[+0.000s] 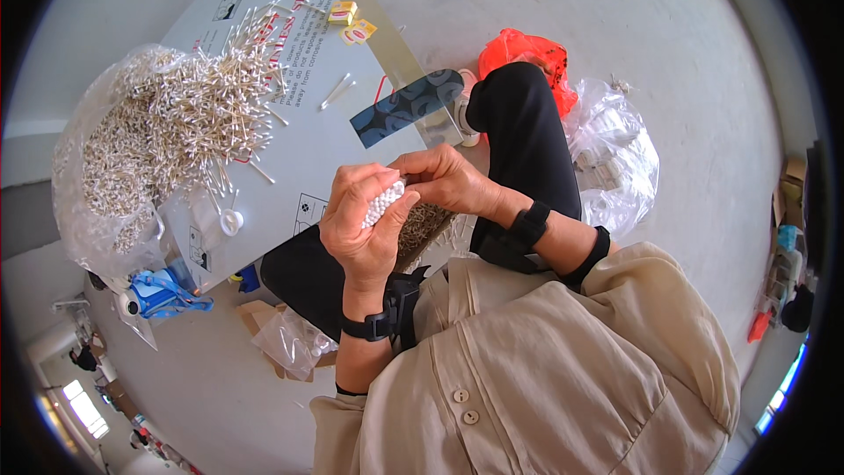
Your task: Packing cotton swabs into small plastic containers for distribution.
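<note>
A tight bundle of cotton swabs sits in my left hand, whose fingers and thumb wrap round it so that the white tips face up. My right hand meets the bundle's right side with its fingers pinched together. Whatever lies between those right fingertips is hidden. Under both hands, partly covered, is a container of loose cotton swabs by my lap. To the left, a big heap of cotton swabs spills from a clear plastic bag onto the table.
Small yellow boxes, stray swabs, a dark patterned strip and a white ring-shaped roll lie on the table. A red bag, a clear bag of white packs, a cardboard box and a blue bottle stand around.
</note>
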Demonstrator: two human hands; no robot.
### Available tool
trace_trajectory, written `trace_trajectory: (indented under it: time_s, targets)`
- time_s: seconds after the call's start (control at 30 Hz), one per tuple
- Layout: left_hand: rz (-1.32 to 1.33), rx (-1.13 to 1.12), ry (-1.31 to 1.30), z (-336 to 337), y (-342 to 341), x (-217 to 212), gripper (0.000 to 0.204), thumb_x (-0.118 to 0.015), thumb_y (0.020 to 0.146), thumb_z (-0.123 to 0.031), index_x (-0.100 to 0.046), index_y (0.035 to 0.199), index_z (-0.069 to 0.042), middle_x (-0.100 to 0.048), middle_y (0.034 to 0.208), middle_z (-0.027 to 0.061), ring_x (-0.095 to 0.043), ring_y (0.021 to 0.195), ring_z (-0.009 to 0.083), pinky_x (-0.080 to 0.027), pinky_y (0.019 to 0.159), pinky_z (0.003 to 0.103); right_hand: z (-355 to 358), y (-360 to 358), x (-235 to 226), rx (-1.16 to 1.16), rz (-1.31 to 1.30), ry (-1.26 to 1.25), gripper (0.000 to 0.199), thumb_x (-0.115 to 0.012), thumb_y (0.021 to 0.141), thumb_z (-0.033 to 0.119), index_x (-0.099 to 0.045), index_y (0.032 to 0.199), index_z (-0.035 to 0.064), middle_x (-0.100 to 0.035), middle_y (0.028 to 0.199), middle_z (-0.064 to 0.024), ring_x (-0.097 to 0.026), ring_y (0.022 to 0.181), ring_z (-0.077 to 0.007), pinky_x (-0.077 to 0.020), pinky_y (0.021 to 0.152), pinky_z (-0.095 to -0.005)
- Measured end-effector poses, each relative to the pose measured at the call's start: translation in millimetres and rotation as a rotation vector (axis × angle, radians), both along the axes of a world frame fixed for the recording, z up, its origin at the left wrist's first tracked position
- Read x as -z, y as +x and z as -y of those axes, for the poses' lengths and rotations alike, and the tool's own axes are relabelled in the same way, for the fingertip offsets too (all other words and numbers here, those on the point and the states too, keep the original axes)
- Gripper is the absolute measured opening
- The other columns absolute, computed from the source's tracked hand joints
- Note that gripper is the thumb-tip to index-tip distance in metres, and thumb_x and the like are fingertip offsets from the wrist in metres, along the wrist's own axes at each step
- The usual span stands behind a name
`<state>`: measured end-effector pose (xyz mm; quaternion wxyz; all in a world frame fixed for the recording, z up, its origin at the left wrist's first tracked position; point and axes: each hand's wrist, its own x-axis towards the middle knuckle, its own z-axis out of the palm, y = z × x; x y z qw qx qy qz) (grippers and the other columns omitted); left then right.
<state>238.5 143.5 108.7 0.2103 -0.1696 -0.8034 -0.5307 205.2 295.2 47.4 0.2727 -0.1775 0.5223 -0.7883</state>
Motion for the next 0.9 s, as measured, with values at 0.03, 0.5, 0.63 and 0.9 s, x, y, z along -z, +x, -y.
trace_trajectory:
  time_s: [0.03, 0.5, 0.63, 0.9]
  targets:
    - [-0.001, -0.009, -0.005, 0.2, 0.2, 0.0, 0.029, -0.081, 0.069, -0.003, -0.065, 0.094, -0.001, -0.064, 0.090, 0.0095, -0.062, 0.080, 0.0212, -0.052, 0.069, 0.029, 0.1, 0.0, -0.6, 0.002, -0.014, 0.018, 0.028, -0.070, 0.084, 0.005, -0.064, 0.110, -0.0032, -0.066, 0.097, -0.0006, -0.057, 0.092, -0.0064, -0.0488, 0.084, -0.0262]
    - [-0.049, -0.049, -0.088, 13.6, -2.0, 0.5, 0.035, -0.078, 0.072, 0.000, -0.065, 0.105, -0.001, -0.066, 0.092, 0.0103, -0.063, 0.079, 0.0237, -0.051, 0.069, 0.031, 1.6, 2.0, -4.4, 0.063, -0.056, 0.072, 0.023, -0.071, 0.085, 0.007, -0.067, 0.106, -0.0021, -0.066, 0.085, -0.0003, -0.055, 0.078, -0.0052, -0.0478, 0.069, -0.0232]
    - [-0.067, 0.007, -0.165, 21.8, -2.2, 2.5, 0.036, -0.077, 0.075, -0.004, -0.066, 0.109, -0.001, -0.066, 0.092, 0.0104, -0.062, 0.078, 0.0249, -0.052, 0.068, 0.032, -1.4, 1.2, -6.8, 0.007, 0.073, 0.016, 0.020, -0.070, 0.086, 0.008, -0.068, 0.103, -0.0014, -0.064, 0.082, 0.0004, -0.054, 0.072, -0.0045, -0.0473, 0.064, -0.0217]
    - [-0.082, 0.047, -0.173, 18.0, -3.6, -1.9, 0.039, -0.077, 0.075, -0.006, -0.066, 0.111, -0.001, -0.066, 0.090, 0.0099, -0.062, 0.076, 0.0258, -0.052, 0.067, 0.033, -0.9, -0.5, -6.1, -0.012, 0.123, -0.069, 0.017, -0.071, 0.086, 0.008, -0.068, 0.099, -0.0024, -0.062, 0.079, 0.0016, -0.053, 0.069, -0.0045, -0.0461, 0.061, -0.0212]
